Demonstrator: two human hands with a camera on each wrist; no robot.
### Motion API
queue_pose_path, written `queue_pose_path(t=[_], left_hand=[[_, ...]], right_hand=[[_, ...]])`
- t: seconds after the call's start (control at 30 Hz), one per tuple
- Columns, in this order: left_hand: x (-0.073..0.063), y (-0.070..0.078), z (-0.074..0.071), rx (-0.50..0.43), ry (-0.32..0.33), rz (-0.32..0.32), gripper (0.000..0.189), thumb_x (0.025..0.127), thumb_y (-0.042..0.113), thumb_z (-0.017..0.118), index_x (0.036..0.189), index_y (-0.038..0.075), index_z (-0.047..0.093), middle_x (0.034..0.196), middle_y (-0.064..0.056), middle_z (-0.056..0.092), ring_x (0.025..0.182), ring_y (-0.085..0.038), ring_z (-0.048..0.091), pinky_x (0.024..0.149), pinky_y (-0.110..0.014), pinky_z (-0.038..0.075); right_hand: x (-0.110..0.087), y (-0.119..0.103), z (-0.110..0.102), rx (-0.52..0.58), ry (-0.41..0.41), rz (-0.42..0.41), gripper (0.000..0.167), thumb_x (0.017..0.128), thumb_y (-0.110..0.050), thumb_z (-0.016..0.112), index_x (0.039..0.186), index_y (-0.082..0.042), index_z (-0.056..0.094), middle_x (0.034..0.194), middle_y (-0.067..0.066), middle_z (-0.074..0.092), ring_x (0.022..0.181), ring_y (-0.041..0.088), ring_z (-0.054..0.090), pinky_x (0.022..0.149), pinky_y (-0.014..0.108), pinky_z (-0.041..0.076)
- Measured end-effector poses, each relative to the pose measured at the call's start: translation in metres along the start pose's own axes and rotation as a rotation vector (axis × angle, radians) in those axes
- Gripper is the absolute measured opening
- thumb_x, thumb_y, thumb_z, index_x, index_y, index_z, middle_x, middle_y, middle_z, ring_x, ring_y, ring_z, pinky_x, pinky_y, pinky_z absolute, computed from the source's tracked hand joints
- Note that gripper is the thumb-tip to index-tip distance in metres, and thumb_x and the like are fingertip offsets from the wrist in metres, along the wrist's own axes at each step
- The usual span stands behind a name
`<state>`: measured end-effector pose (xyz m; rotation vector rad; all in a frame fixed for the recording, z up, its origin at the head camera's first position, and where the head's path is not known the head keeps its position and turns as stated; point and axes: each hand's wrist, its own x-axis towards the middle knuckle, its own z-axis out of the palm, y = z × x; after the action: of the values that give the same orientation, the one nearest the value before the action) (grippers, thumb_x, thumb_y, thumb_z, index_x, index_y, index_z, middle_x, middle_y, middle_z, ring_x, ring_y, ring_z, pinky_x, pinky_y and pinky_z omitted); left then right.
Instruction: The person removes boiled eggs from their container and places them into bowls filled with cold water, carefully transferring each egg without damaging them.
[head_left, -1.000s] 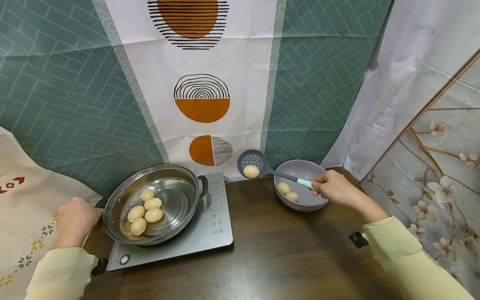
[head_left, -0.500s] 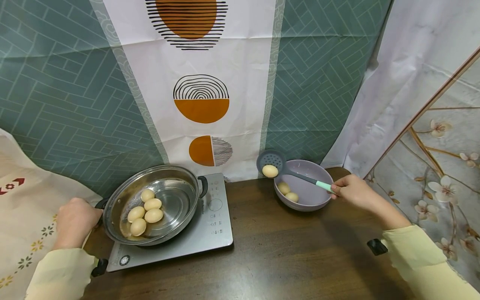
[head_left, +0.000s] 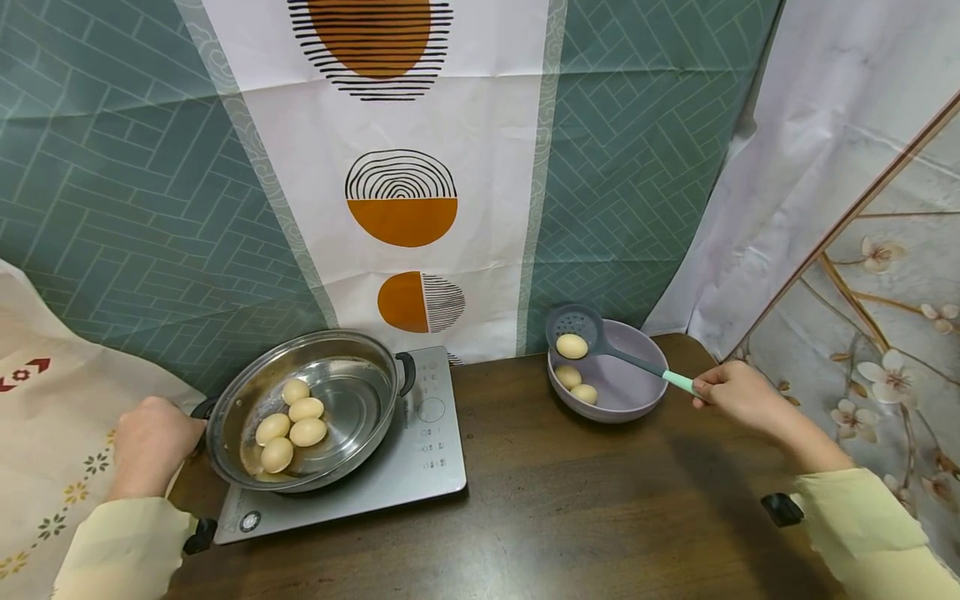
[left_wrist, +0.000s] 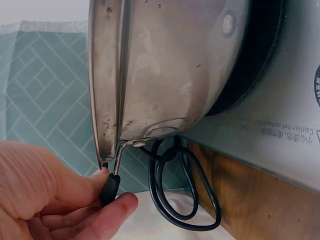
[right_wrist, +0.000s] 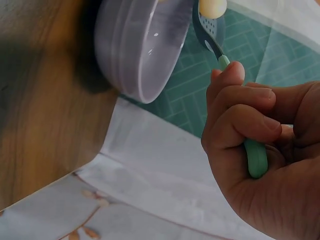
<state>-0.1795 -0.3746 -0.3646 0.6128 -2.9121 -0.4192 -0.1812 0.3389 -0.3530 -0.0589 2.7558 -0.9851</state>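
Your right hand (head_left: 738, 396) gripped the perforated skimmer (head_left: 633, 360) slanting leftward across the lilac bowl (head_left: 630, 392), egg (head_left: 572, 346) above its far-left side; your left hand (head_left: 156, 437) pinched the pot handle (left_wrist: 110, 190).

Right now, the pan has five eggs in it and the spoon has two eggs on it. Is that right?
Not quite: the spoon has just one egg on it, as the head view shows. The pan does have five eggs in it.
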Motion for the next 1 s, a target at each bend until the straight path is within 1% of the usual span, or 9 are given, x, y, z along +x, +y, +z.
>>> queue_pose_path(t=[0.17,0.3,0.47,0.6,0.8,1.0], left_hand=[[0.001,-0.002,0.000,0.005,0.004,0.006,0.029,0.070,0.019,0.062,0.052,-0.003,0.059,0.057,-0.020,0.054,0.054,-0.035,0.049,0.042,-0.037,0.035],[0.002,-0.002,0.000,0.013,0.007,0.013,0.029,0.070,0.019,0.062,0.053,-0.004,0.059,0.059,-0.022,0.055,0.056,-0.038,0.049,0.043,-0.038,0.036],[0.001,-0.001,0.000,0.015,0.001,0.007,0.029,0.071,0.020,0.061,0.053,-0.004,0.059,0.058,-0.021,0.054,0.055,-0.036,0.049,0.043,-0.038,0.036],[0.001,0.000,0.000,0.014,-0.008,-0.004,0.030,0.072,0.020,0.062,0.053,-0.004,0.059,0.057,-0.020,0.054,0.055,-0.035,0.048,0.043,-0.038,0.036],[0.001,-0.001,0.000,0.017,-0.005,0.000,0.031,0.071,0.020,0.062,0.052,-0.003,0.059,0.057,-0.020,0.054,0.055,-0.035,0.048,0.043,-0.038,0.036],[0.000,0.000,-0.001,0.009,-0.007,0.001,0.031,0.071,0.020,0.061,0.052,-0.003,0.059,0.056,-0.019,0.054,0.054,-0.035,0.048,0.043,-0.037,0.035]], right_hand=[[-0.003,0.010,-0.001,0.019,0.003,0.038,0.032,0.098,-0.018,0.042,0.098,0.007,0.062,0.064,-0.002,0.055,0.046,0.005,0.036,0.044,0.023,0.032],[-0.004,0.018,0.000,0.022,0.007,0.048,0.032,0.098,-0.018,0.042,0.097,0.006,0.063,0.065,-0.002,0.055,0.047,0.005,0.037,0.045,0.024,0.033],[-0.004,0.023,0.003,0.003,0.015,0.063,0.031,0.097,-0.018,0.043,0.095,0.006,0.063,0.067,-0.002,0.058,0.052,0.006,0.044,0.049,0.025,0.037],[-0.004,0.026,0.006,-0.016,0.025,0.074,0.032,0.097,-0.018,0.043,0.097,0.007,0.063,0.071,-0.001,0.061,0.054,0.007,0.047,0.050,0.025,0.038],[-0.004,0.026,0.008,-0.095,0.064,0.070,0.032,0.097,-0.020,0.043,0.095,0.003,0.065,0.072,-0.001,0.064,0.057,0.011,0.046,0.050,0.027,0.036],[-0.004,0.027,0.012,-0.200,0.084,0.068,0.031,0.096,-0.023,0.044,0.090,-0.005,0.068,0.073,-0.002,0.064,0.058,0.015,0.042,0.052,0.030,0.033]])
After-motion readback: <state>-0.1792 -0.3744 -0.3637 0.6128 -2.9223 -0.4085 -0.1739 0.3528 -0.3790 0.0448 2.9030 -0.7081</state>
